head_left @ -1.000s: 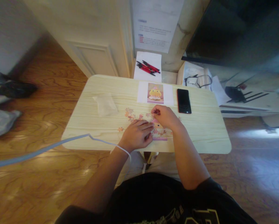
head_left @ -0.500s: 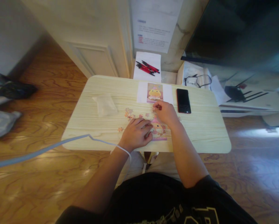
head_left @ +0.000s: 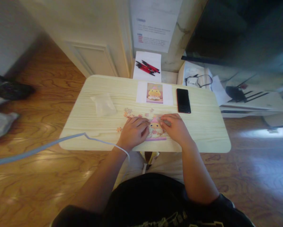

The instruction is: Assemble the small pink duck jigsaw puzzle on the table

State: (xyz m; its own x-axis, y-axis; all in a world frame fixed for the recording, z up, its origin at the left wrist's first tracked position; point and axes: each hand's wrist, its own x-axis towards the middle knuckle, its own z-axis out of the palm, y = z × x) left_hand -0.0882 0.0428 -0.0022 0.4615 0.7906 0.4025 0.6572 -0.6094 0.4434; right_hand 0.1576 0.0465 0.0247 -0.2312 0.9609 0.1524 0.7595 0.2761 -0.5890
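Observation:
A partly assembled jigsaw puzzle (head_left: pixel 155 126) lies near the front of the table, showing a yellow cartoon figure with a pink hat. My left hand (head_left: pixel 134 130) rests at its left edge, fingers bent and thumb apart, the fingertips touching the puzzle. At the upper right edge my right hand (head_left: pixel 176 126) has thumb and forefinger pinched together; a small puzzle piece seems to be between them, mostly hidden. Loose puzzle pieces (head_left: pixel 128 112) lie beyond my left hand, and another loose piece (head_left: pixel 119 129) is to its left. Behind the puzzle is a printed reference picture (head_left: pixel 154 93) on white paper.
A black phone (head_left: pixel 183 101) lies on the right of the table (head_left: pixel 207 126), a translucent plastic bag (head_left: pixel 104 105) on the left. Red pens (head_left: pixel 147 67) lie on paper beyond the far edge. A pale strap (head_left: pixel 103 142) runs from my left wrist leftward.
My right hand has come down from just below the reference picture to the puzzle's upper right edge. My left hand stays at the left edge. The view has shifted slightly.

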